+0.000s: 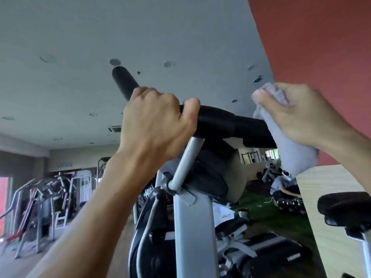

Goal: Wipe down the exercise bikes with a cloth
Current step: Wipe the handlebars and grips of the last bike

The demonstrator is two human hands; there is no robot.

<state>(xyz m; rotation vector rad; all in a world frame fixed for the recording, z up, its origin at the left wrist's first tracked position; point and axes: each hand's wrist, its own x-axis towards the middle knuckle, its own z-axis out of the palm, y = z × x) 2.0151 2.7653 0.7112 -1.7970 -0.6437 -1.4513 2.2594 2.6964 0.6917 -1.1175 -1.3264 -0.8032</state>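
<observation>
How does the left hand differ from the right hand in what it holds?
The left hand grips the bare black handlebar directly; the right hand holds a pale cloth against it. The left hand sits near the bar's middle, the right hand at its right end. Both are on one bar.

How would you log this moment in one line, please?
left hand: grips handlebar | right hand: presses cloth on it

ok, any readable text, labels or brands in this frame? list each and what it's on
Nothing can be read for certain.
White print on the black part behind the bike post: blurred.
Label on the black base, lower right: too small.
Blue sign on the far wall: blurred.
White sticker on the bike frame: unreadable.
</observation>
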